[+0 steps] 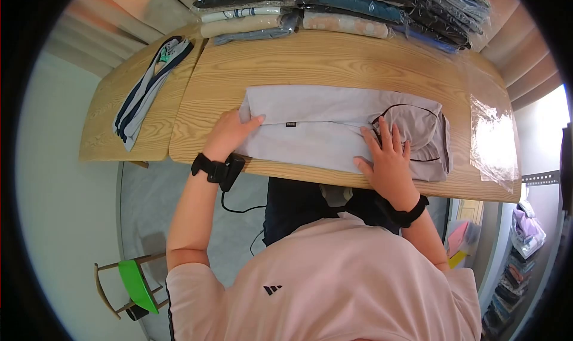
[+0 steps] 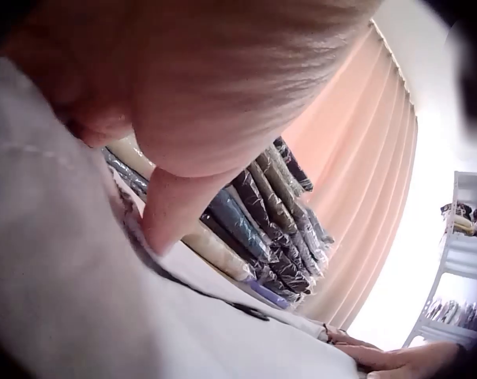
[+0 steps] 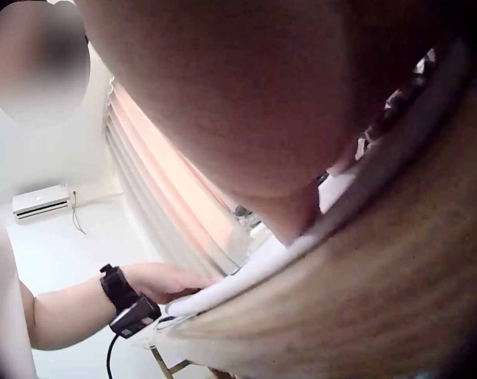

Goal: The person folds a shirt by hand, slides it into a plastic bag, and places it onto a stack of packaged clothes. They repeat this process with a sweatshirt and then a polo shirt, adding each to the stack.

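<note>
A folded light grey garment [image 1: 316,141] lies lengthwise along the table's near edge, with a small black label at its middle. Its right end has a rounded, hood-like part [image 1: 422,126] edged in dark piping. At the left end, my left hand [image 1: 230,133] grips the garment's edge, thumb on top and the other fingers mostly hidden from above. In the left wrist view that thumb [image 2: 169,209] bears down on the cloth. My right hand [image 1: 389,162] rests palm down by the hood-like part, its fingers spread over the cloth.
Plastic-wrapped folded clothes [image 1: 346,12] are stacked along the back of the wooden table [image 1: 239,63]. A clear plastic bag [image 1: 492,138] lies at the right end. On the left, a grey and navy folded piece [image 1: 152,84] lies near a table seam. A green-seated chair [image 1: 138,286] stands behind, left.
</note>
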{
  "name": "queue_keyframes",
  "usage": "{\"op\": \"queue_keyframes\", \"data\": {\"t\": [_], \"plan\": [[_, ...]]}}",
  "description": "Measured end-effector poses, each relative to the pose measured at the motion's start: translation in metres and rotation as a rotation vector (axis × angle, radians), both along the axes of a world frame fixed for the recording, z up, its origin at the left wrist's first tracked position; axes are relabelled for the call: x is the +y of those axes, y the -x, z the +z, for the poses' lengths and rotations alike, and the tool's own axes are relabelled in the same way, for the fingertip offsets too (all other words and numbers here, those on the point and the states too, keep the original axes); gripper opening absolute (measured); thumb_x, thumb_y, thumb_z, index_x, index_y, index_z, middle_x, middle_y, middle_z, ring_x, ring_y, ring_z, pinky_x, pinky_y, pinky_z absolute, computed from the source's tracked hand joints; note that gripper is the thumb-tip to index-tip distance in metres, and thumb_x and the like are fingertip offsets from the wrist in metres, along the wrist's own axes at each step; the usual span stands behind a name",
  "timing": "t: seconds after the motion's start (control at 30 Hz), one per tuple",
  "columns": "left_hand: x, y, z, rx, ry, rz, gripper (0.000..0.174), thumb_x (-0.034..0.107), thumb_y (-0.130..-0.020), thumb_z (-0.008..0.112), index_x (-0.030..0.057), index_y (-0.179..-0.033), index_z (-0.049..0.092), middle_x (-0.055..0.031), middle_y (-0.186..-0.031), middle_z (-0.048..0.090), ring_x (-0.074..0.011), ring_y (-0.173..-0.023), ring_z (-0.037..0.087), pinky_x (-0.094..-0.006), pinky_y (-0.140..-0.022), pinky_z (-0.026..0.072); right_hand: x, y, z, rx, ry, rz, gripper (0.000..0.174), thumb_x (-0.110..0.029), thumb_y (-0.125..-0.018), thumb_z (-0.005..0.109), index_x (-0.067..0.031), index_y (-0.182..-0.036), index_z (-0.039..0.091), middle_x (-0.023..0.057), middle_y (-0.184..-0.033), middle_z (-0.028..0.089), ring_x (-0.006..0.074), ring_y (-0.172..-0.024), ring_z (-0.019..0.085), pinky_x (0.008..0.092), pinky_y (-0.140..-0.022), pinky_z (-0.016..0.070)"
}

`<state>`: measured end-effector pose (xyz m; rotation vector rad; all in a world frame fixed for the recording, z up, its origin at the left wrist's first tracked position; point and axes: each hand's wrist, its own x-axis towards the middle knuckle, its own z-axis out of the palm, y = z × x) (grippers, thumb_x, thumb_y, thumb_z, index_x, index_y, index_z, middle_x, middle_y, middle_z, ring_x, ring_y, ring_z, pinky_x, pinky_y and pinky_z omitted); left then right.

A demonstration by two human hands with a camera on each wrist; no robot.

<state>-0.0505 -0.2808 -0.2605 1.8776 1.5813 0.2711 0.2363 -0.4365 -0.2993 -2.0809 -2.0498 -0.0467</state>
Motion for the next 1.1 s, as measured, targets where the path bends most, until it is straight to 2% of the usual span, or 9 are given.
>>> {"op": "queue_keyframes", "data": {"t": [0.13, 0.2, 0.23, 0.4, 0.53, 0.63, 0.7, 0.97, 1.1], "plan": [[0.013, 0.007, -0.019, 0.002, -0.136, -0.043, 0.047, 0.033, -0.081, 0.063, -0.0083, -0.104, 0.058, -0.0212, -0.098, 0.064, -0.0325, -0.086, 0.063, -0.0376, -0.076, 0.0481, -0.001, 0.000, -0.002, 0.040, -0.043, -0.016, 0.060, -0.037, -0.079, 0.064, -0.0199, -0.132, 0.045, 0.0128, -0.144, 0.028, 0.0408, -0.130, 0.029, 0.0635, -0.098, 0.0280], [0.017, 0.009, -0.023, -0.399, 0.024, 0.022, 0.044, 0.028, -0.082, 0.063, -0.0071, -0.107, 0.057, -0.0162, -0.098, 0.065, -0.0254, -0.084, 0.064, -0.0351, -0.073, 0.0495, -0.001, 0.000, -0.003, 0.051, -0.053, -0.019, 0.059, -0.037, -0.079, 0.064, -0.0201, -0.132, 0.045, 0.0128, -0.144, 0.029, 0.0403, -0.130, 0.029, 0.0634, -0.098, 0.0279], [0.016, 0.009, -0.021, -0.396, 0.020, 0.016, 0.044, 0.028, -0.082, 0.063, -0.0071, -0.107, 0.057, -0.0162, -0.098, 0.065, -0.0254, -0.084, 0.064, -0.0351, -0.073, 0.0495, -0.002, -0.001, -0.004, 0.050, -0.054, -0.018, 0.059, -0.038, -0.079, 0.064, -0.0200, -0.132, 0.045, 0.0128, -0.144, 0.029, 0.0402, -0.130, 0.029, 0.0635, -0.098, 0.0276], [0.021, 0.022, -0.025, -0.987, 0.500, 0.452, 0.040, 0.028, -0.087, 0.062, -0.0041, -0.110, 0.057, -0.0122, -0.102, 0.064, -0.0193, -0.086, 0.063, -0.0311, -0.073, 0.0506, -0.003, -0.001, -0.004, 0.069, -0.066, -0.021, 0.059, -0.039, -0.079, 0.063, -0.0201, -0.133, 0.045, 0.0126, -0.144, 0.029, 0.0400, -0.130, 0.029, 0.0637, -0.098, 0.0263], [0.015, 0.012, -0.013, -0.981, 0.548, 0.330, 0.040, 0.026, -0.087, 0.063, -0.0043, -0.112, 0.056, -0.0129, -0.105, 0.063, -0.0188, -0.088, 0.063, -0.0307, -0.074, 0.0508, -0.005, -0.002, -0.006, 0.078, -0.078, -0.017, 0.058, -0.039, -0.080, 0.062, -0.0201, -0.132, 0.045, 0.0127, -0.144, 0.029, 0.0396, -0.131, 0.028, 0.0639, -0.098, 0.0257], [0.010, 0.005, -0.009, -0.651, 0.499, 0.256, 0.039, 0.022, -0.088, 0.061, -0.0042, -0.115, 0.054, -0.0124, -0.108, 0.062, -0.0184, -0.092, 0.062, -0.0312, -0.077, 0.0505, -0.006, -0.003, -0.006, 0.070, -0.086, -0.012, 0.057, -0.039, -0.080, 0.062, -0.0201, -0.131, 0.046, 0.0126, -0.144, 0.029, 0.0391, -0.131, 0.029, 0.0637, -0.098, 0.0260], [0.005, 0.009, -0.014, -0.876, 0.403, 0.200, 0.039, 0.019, -0.088, 0.060, -0.0044, -0.118, 0.052, -0.0121, -0.110, 0.062, -0.0188, -0.093, 0.062, -0.0310, -0.079, 0.0497, -0.007, -0.003, -0.006, 0.061, -0.094, -0.015, 0.056, -0.039, -0.080, 0.062, -0.0200, -0.131, 0.046, 0.0126, -0.144, 0.029, 0.0386, -0.131, 0.029, 0.0635, -0.098, 0.0264], [-0.044, 0.010, 0.001, -1.079, 0.333, 0.243, 0.037, 0.014, -0.088, 0.057, -0.0045, -0.119, 0.050, -0.0122, -0.110, 0.061, -0.0196, -0.093, 0.062, -0.0310, -0.080, 0.0498, 0.004, 0.021, 0.027, 0.060, -0.193, 0.045, 0.051, -0.037, -0.083, 0.060, -0.0170, -0.128, 0.049, 0.0134, -0.137, 0.039, 0.0367, -0.129, 0.032, 0.0605, -0.102, 0.0226], [-0.057, 0.008, -0.001, -1.199, 0.260, 0.283, 0.036, 0.015, -0.088, 0.055, -0.0046, -0.119, 0.050, -0.0127, -0.109, 0.061, -0.0204, -0.093, 0.062, -0.0319, -0.078, 0.0499, 0.011, 0.044, -0.005, 0.104, -0.183, 0.118, 0.053, -0.041, -0.083, 0.057, -0.0169, -0.129, 0.049, 0.0165, -0.136, 0.040, 0.0394, -0.128, 0.033, 0.0628, -0.100, 0.0233]]}}
